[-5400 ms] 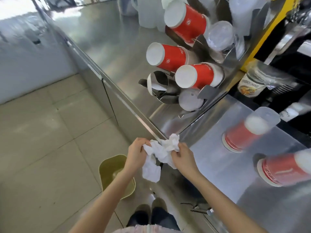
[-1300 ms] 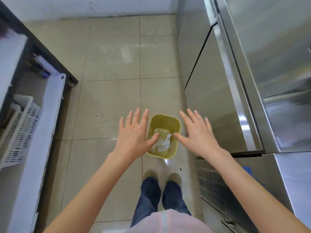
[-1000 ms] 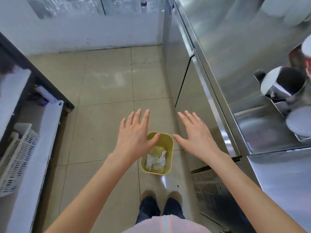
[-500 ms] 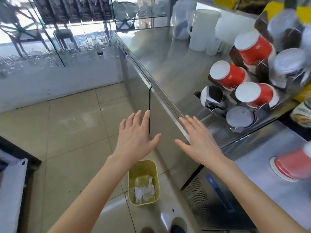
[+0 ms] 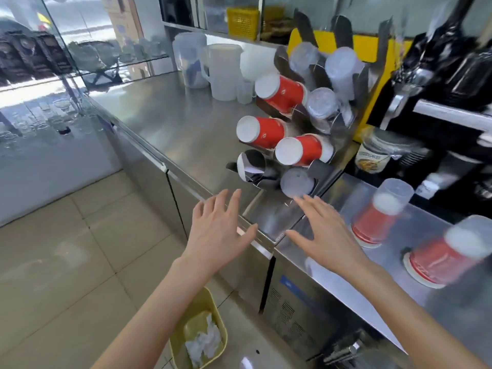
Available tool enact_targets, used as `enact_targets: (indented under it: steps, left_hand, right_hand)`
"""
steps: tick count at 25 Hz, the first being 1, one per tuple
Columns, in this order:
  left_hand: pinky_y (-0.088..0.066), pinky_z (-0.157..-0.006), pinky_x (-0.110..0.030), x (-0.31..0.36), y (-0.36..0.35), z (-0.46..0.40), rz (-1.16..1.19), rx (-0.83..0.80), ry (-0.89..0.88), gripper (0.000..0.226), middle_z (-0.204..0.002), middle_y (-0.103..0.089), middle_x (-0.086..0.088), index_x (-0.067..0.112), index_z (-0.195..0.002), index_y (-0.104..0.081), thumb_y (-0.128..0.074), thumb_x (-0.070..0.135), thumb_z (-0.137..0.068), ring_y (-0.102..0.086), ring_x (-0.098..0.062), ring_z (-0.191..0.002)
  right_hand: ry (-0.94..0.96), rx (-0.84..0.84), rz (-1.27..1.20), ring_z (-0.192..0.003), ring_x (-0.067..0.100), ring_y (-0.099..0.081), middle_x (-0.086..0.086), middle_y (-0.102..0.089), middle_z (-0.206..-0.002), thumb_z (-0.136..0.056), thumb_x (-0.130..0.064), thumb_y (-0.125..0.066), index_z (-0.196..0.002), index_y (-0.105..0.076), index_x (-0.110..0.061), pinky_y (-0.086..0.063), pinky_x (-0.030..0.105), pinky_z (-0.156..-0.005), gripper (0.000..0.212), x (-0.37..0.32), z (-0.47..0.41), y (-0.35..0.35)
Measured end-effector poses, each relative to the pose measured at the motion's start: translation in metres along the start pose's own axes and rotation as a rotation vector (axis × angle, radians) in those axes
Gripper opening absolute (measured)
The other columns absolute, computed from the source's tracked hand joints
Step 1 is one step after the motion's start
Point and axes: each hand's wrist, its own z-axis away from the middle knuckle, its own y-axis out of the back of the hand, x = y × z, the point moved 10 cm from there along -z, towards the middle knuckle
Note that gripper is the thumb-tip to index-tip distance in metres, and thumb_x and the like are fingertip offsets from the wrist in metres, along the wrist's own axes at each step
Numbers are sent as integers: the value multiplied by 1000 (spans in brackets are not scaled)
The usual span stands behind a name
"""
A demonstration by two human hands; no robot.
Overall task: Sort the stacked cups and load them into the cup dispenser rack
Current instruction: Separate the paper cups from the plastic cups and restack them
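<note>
The steel cup dispenser rack (image 5: 343, 155) stands on the counter with red paper cups (image 5: 261, 131) and clear plastic cups (image 5: 322, 102) lying in its tubes; one lower tube (image 5: 251, 165) is empty. Two upside-down stacks of red cups capped with a clear cup stand on the lower counter at the right, one nearer the rack (image 5: 380, 214) and one farther right (image 5: 447, 254). My left hand (image 5: 218, 233) and my right hand (image 5: 324, 233) hover at the counter edge with fingers spread, holding nothing.
Clear jugs (image 5: 223, 70) stand at the back of the steel counter (image 5: 173, 123). A jar (image 5: 372, 155) and a dark machine (image 5: 452, 75) sit at the right. A yellow bin (image 5: 199, 331) with crumpled paper is on the tiled floor below my left arm.
The crumpled paper left my hands and lies in the bin. My view has risen from the floor to the counter; both hands stay spread and lifted toward the rack.
</note>
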Motion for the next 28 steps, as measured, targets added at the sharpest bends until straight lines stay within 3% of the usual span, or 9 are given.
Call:
enact_targets:
  steps: [3,8,15,28]
  left_hand:
    - [-26,-109,-40,43,-6,-23,19,-4,-84,93,-147,-32,-7,18,-141,-19,-6,63,-60,-35,-28,-132]
    - [-31,-104,-39,116,-25,-48,92,-32,-187,94,-142,-39,-7,16,-139,-24,-8,62,-60,-41,-29,-127]
    - [-28,-106,-37,198,-58,-81,163,-85,-273,69,-146,-33,-5,16,-142,-17,-45,46,-86,-35,-26,-132]
    - [-37,-101,-39,255,-130,-123,299,-262,-235,71,-145,-33,-6,16,-141,-18,-56,36,-84,-38,-27,-129]
  right_hand:
    - [-99,55,8,-144,16,-7,0,-16,-156,-89,-41,-48,-143,-16,-24,-7,33,-117,65,46,13,26]
    - [-246,118,-8,-143,19,-14,1,-21,-154,-88,-40,-50,-143,-20,-23,-13,35,-116,65,119,40,56]
    - [-341,144,-66,-143,18,-14,3,-23,-154,-87,-34,-53,-142,-21,-14,-12,29,-115,66,190,53,74]
    - [-384,116,-363,-137,15,-29,1,-30,-150,-87,-30,-54,-142,-21,-18,-24,22,-103,65,261,26,69]
